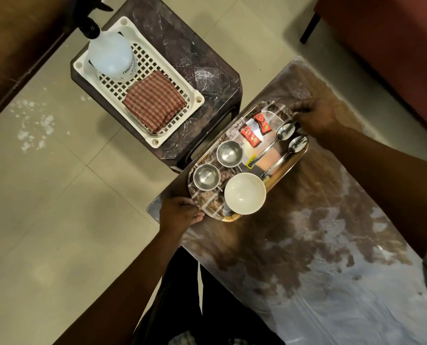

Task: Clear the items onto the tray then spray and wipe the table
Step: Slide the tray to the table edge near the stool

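Note:
A shiny steel tray (274, 175) lies on the brown table (319, 245) near its left edge. On it stand two small steel cups (229, 153) (206, 176) and a white bowl (244, 193). Two spoons (276, 143) (287, 155) and two red sachets (262, 123) (250, 136) lie there too. My left hand (178, 215) grips the tray's near left end. My right hand (317, 118) grips its far end. A clear spray bottle (109, 54) and a folded red checked cloth (155, 102) rest in a white basket (177, 128).
The white basket sits on a dark plastic stool (207, 70) to the left of the table. Pale floor tiles (45, 195) surround both. Brown furniture (15, 46) fills the top left, red furniture (394, 46) the top right. My legs show below the table edge.

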{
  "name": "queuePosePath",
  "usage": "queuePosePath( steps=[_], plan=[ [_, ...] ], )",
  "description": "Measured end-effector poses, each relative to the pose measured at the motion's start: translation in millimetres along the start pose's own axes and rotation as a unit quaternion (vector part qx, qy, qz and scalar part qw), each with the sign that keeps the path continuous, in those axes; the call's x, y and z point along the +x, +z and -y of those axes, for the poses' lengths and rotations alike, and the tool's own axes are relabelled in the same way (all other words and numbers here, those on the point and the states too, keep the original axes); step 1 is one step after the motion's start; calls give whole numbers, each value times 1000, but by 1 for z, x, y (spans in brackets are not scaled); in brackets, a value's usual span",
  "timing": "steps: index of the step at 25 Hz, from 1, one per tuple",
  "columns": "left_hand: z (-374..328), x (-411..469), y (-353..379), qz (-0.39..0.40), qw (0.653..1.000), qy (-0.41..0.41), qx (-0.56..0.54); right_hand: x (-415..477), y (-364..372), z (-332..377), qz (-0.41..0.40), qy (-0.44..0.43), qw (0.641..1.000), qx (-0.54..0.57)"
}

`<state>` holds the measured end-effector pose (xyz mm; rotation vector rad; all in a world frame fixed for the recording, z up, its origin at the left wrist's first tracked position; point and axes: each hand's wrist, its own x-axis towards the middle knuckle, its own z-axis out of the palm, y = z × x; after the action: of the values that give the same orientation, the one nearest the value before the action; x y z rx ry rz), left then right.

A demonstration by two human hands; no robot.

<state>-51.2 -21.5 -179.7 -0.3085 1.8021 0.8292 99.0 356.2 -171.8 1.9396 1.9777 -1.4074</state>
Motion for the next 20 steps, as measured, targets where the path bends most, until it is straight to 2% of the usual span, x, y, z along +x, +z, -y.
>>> queuePosePath(
  steps=[4, 9, 14, 16, 20],
  plan=[
    [-7, -33, -19, 11, 998, 16, 53, -48, -3, 5, -7, -41, 999, 16],
    [-37, -132, -98, 27, 984, 99, 147, -227, 15, -11, -46, -118, 990, 58],
    [-68, -179, -185, -2, 980, 140, 141, -378, 56, -30, 10, 22, 990, 141],
    [-92, -181, -213, 6, 980, 162, 119, -400, 77, -13, 9, 32, 990, 134],
    [-149, -169, -255, 50, 971, 209, 101, -413, 124, 64, -29, 14, 988, 148]
  ],
)
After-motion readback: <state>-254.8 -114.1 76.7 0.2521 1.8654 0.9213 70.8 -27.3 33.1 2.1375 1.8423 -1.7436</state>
